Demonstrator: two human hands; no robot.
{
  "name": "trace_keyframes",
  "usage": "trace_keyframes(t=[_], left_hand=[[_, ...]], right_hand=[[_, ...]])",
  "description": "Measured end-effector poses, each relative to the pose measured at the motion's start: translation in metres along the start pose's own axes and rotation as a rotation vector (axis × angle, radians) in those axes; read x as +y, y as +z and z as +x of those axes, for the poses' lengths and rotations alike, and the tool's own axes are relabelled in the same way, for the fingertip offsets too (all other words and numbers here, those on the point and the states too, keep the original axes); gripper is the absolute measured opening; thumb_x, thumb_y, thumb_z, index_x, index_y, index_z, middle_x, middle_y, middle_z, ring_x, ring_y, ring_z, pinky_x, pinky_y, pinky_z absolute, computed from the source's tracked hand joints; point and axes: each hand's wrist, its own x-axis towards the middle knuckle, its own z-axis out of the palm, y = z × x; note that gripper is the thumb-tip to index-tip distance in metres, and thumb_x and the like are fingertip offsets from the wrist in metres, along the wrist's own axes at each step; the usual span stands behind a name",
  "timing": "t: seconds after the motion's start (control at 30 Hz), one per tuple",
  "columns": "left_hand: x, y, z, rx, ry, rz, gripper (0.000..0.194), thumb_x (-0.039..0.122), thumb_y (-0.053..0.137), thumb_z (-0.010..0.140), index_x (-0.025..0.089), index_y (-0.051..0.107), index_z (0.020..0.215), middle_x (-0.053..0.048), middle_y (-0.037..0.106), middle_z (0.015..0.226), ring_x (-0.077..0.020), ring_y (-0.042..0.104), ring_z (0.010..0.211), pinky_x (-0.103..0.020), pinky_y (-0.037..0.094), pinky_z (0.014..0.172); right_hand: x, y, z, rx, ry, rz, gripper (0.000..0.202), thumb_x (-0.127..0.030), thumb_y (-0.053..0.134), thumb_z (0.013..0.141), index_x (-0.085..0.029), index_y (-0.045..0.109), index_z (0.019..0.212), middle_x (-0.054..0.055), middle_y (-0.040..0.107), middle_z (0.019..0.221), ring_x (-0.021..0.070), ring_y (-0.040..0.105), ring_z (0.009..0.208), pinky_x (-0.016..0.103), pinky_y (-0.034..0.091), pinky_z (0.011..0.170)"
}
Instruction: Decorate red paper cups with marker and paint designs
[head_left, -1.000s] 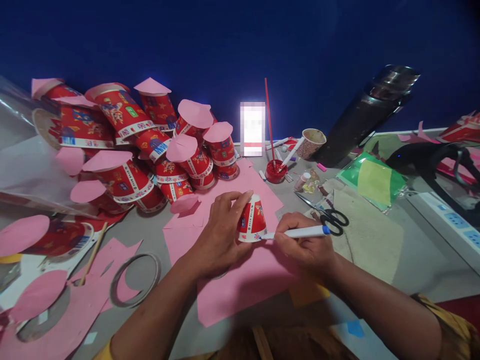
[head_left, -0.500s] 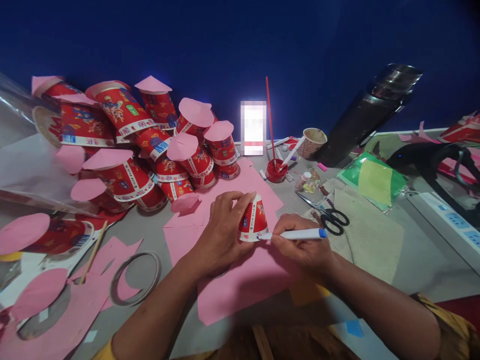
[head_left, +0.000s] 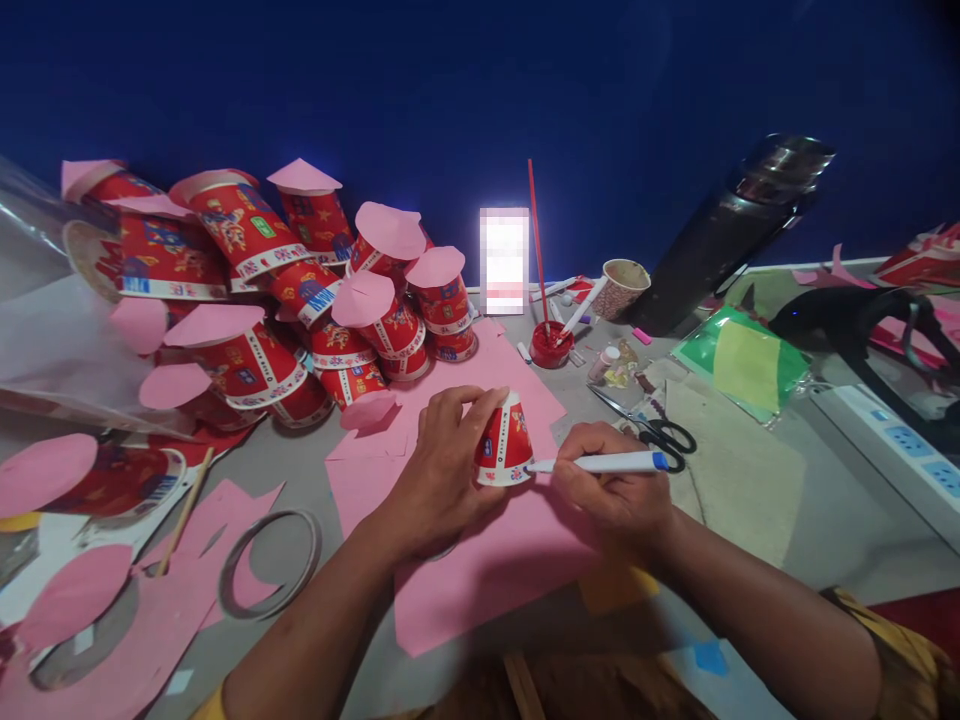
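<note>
A small red patterned paper cup (head_left: 505,443) stands upside down on a pink paper sheet (head_left: 480,570) in the middle of the table. My left hand (head_left: 439,470) grips the cup from the left, fingers over its top. In my right hand (head_left: 611,490) lies a white marker with a blue end (head_left: 600,464), its tip touching the paper at the cup's rim on the right side.
A pile of red cups with pink paper lids (head_left: 300,290) fills the back left. Black scissors (head_left: 660,435), a red paint pot (head_left: 551,343), a brown cup (head_left: 624,285), a tape ring (head_left: 271,562), pink cut-outs (head_left: 75,590) and a green packet (head_left: 742,362) lie around.
The marker tip has crept a little around the cup's rim; both hands otherwise keep their places.
</note>
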Motion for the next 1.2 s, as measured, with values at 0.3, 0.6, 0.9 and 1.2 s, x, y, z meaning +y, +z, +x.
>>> trace_keyframes(t=[0.3, 0.6, 0.9, 1.2], left_hand=[[0.0015, -0.0013, 0.0007, -0.006, -0.014, -0.008, 0.081, 0.039, 0.079, 0.091, 0.029, 0.039, 0.161, -0.016, 0.049, 0.146, -0.0369, 0.049, 0.138, -0.056, 0.042, 0.117], [0.0005, -0.0005, 0.0008, -0.011, -0.011, -0.002, 0.085, 0.040, 0.079, 0.090, 0.029, 0.037, 0.163, -0.016, 0.050, 0.147, -0.0384, 0.049, 0.137, -0.059, 0.042, 0.116], [0.0012, -0.0019, 0.0005, -0.016, -0.002, 0.013, 0.082, 0.043, 0.077, 0.093, 0.029, 0.036, 0.162, -0.016, 0.048, 0.146, -0.0374, 0.049, 0.137, -0.057, 0.043, 0.116], [0.0020, -0.0026, 0.0006, -0.020, -0.013, 0.009, 0.084, 0.040, 0.078, 0.092, 0.031, 0.036, 0.164, -0.016, 0.049, 0.146, -0.0380, 0.049, 0.138, -0.058, 0.043, 0.116]], right_hand=[[0.0003, 0.0002, 0.0006, -0.023, -0.002, -0.007, 0.012, -0.017, 0.068, 0.092, -0.023, 0.071, 0.081, -0.001, 0.072, 0.068, 0.0148, 0.062, 0.056, 0.027, 0.049, 0.056], [0.0009, 0.0022, 0.0000, -0.032, -0.008, 0.011, 0.012, -0.018, 0.069, 0.092, -0.023, 0.072, 0.082, -0.001, 0.073, 0.069, 0.0144, 0.063, 0.057, 0.026, 0.050, 0.057], [-0.0006, 0.0004, -0.0002, -0.010, 0.005, -0.009, 0.012, -0.017, 0.068, 0.091, -0.023, 0.070, 0.081, -0.001, 0.071, 0.067, 0.0148, 0.063, 0.056, 0.027, 0.049, 0.055], [-0.0016, 0.0018, 0.0020, -0.062, -0.060, -0.011, 0.013, -0.019, 0.068, 0.093, -0.023, 0.071, 0.081, 0.000, 0.073, 0.068, 0.0149, 0.064, 0.055, 0.027, 0.049, 0.055]])
